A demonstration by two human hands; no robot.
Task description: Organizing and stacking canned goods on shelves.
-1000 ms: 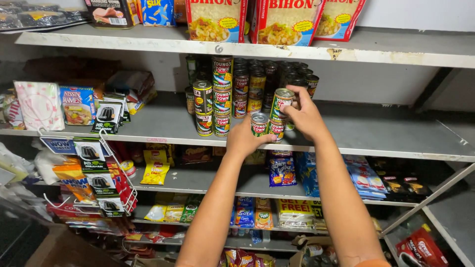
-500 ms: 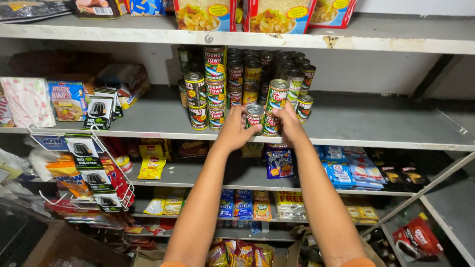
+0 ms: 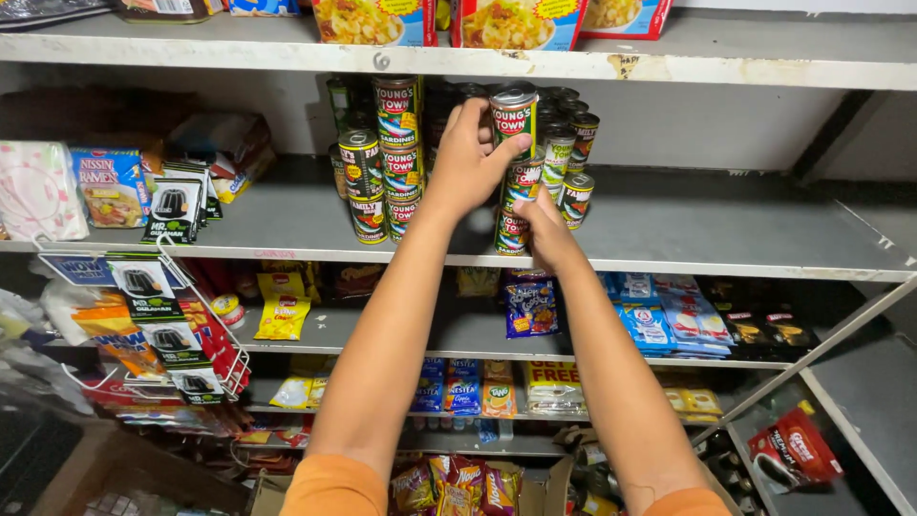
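Head view, left hand: the left hand (image 3: 470,158) reaches up to the middle shelf (image 3: 688,239), fingers (image 3: 468,119) wrapped round the side of the top can (image 3: 513,117), a red-labelled tin with a bright metal lid.
Head view, right hand: the right hand (image 3: 544,225) sits lower, fingers curled against the lower cans (image 3: 521,205) of the same column; whether it truly grips one or only steadies the column, I cannot tell.
Where the top can is: at the head of a column of tins near the front edge of the middle shelf, level with the tallest stack (image 3: 398,143) to its left; touching the tin beneath or a hair above it cannot be told.
Step in hand: by the look of it, stacking, with the top can being seated while the column is braced from below.
Next move calls for: squaring the can rim to rim on the one below, then loosening the fingers slowly, since a tall narrow column tips easily.
Materials and shapes: the cans are smooth cylinders with glossy paper labels and ridged steel ends; the shelf is grey painted board, chipped along its edge.
Around: boxes (image 3: 449,21) on the shelf above, hanging sachet strips (image 3: 162,296) at left, soft foil snack packs (image 3: 530,306) below.
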